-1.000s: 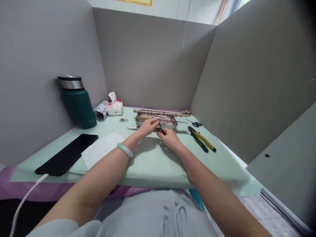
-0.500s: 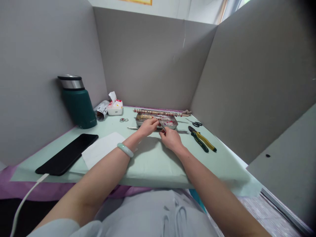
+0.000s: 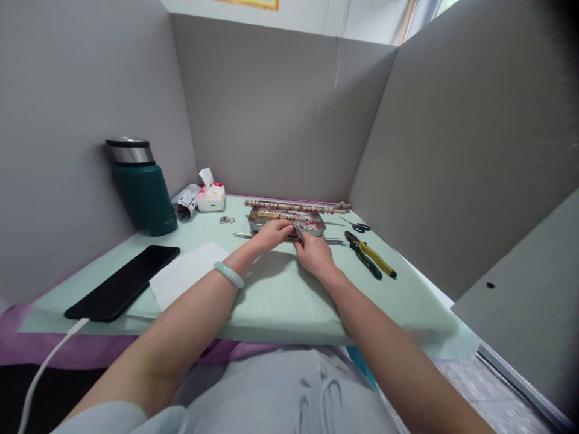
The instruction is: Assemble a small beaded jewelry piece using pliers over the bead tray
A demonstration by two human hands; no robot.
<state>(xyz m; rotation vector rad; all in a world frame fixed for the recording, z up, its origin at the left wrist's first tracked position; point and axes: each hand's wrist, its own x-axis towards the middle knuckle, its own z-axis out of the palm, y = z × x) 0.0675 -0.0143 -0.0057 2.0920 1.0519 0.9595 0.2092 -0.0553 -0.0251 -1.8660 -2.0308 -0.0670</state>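
My left hand [image 3: 274, 234], with a pale green bangle [image 3: 229, 275] on the wrist, is closed in a pinch at the near edge of a metal tray [image 3: 254, 227]. What its fingertips hold is too small to make out. My right hand [image 3: 314, 253] is closed around a slim dark metal tool [image 3: 298, 232], perhaps tweezers, whose tip points at the left fingertips. The tray holds gold, pale and red beads. Across its far side lies a stick [image 3: 294, 208] strung with red and light beads. Thin metal rods [image 3: 335, 241] lie just behind my hands.
Diagonal pliers [image 3: 371, 257] with green and yellow handles and black scissors [image 3: 360, 227] lie to the right. Small rings [image 3: 227, 220], a tissue box [image 3: 211, 199], white paper [image 3: 181, 277], a phone [image 3: 122, 283] and a green bottle [image 3: 143, 196] are at left. Grey panels [image 3: 280, 108] enclose the table.
Both hands have shifted slightly, the left a little down and the right slightly to the right. The tool between them has turned a bit. Everything else stays put.
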